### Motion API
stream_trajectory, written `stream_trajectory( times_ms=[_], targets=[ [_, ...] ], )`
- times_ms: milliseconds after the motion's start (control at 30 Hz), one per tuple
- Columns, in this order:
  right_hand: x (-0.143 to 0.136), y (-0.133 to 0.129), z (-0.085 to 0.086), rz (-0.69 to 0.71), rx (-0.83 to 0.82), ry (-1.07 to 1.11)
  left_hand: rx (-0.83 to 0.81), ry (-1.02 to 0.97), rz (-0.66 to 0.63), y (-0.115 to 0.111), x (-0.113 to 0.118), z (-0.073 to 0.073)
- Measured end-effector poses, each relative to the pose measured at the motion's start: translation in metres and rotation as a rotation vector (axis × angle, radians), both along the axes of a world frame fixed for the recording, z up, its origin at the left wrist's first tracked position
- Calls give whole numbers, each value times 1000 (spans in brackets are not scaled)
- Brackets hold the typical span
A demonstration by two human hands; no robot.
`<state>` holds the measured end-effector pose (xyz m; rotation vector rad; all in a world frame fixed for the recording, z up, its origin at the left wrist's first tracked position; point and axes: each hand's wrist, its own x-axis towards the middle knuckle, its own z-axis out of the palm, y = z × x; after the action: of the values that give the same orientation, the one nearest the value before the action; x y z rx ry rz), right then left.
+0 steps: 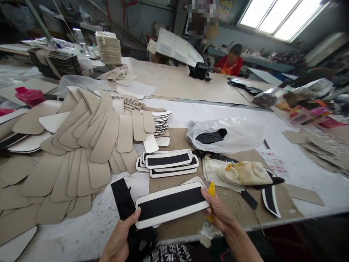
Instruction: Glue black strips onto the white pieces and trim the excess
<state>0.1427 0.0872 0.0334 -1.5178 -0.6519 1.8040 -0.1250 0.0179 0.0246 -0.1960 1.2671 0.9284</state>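
Note:
Both my hands hold a long white panel (188, 212) with rounded corners and a black strip (170, 201) along its middle. My left hand (122, 229) grips its left end, thumb on top. At the right end, my right hand (218, 211) pinches the panel and also holds a yellow-handled brush (211, 189), whose pale bristles point down. Under the panel lies another white piece, partly hidden. Black strips (121, 196) lie beside and below my left hand. Just beyond the panel sits a stack of similar white-and-black panels (169, 160).
Many beige pieces (79, 174) fan across the left. A glue-stained container (248, 173) stands right of the stack. Behind it lies a clear plastic bag (240, 134) with black material inside. One curved panel (271, 200) lies near the right front edge. A person in red (231, 65) sits at the back.

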Motion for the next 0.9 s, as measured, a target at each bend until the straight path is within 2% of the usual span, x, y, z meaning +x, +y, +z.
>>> stream_trajectory(
  times_ms=[433,633,767,900],
  targets=[
    [13,19,-15,39,-14,2,38,310,-71,35,8,2],
    [10,33,-18,-46,-15,-195,-37,497,-39,45,13,-5],
    [9,40,-27,-47,41,-328,-97,484,-38,50,15,-6],
    [9,43,-34,-17,79,-339,-110,419,-53,54,14,-8]
  ],
)
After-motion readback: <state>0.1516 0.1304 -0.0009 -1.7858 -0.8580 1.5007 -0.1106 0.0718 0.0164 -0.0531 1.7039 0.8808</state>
